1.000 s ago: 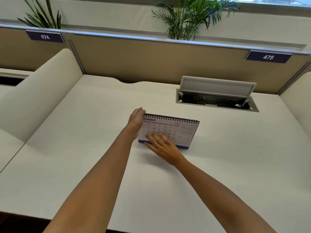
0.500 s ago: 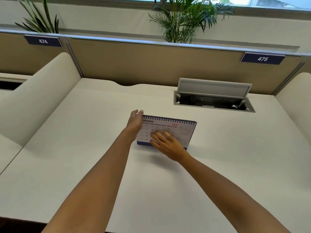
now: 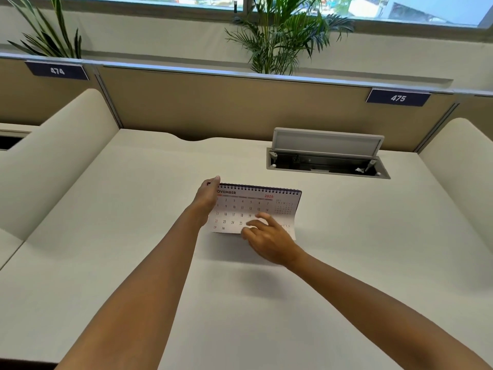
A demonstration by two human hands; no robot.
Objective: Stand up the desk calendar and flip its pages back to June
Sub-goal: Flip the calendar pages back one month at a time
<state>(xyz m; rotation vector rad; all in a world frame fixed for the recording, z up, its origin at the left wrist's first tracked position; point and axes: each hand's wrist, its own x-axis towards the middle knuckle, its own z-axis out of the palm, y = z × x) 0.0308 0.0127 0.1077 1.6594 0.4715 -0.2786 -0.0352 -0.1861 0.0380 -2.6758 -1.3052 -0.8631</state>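
So the desk calendar (image 3: 256, 206) is already standing, out in the middle of the table (image 3: 133, 236), and it's showing November, which means a bunch of pages to go before June. Step in hand looks like peeling that November sheet up off its bottom edge.

How I'd do it: keep the left hand (image 3: 206, 198) right where it is, clamped on the calendar's top left corner by the spiral binding (image 3: 258, 188), fingers closed around that corner so the stand doesn't skid or fold. The right hand (image 3: 266, 236) is at the calendar's lower middle with its fingers (image 3: 254, 223) loosely curled on the page. They look like they're lifting the bottom edge, since the sheet bows out at the lower right, but I can't tell whether anything is actually pinched. Take one sheet only, swing it over the rings in an arc, don't yank or the holes tear.

Room-wise: smooth pale table, bare around the calendar. Behind the calendar is a tan partition (image 3: 213, 108) with potted palms (image 3: 282, 36) and a window above. Back and to the right of the calendar there's an open cable hatch (image 3: 326, 156), well apart from it. Number plates 474 (image 3: 57, 71) and 475 (image 3: 398, 98) sit on the partition, far left and far right of it.
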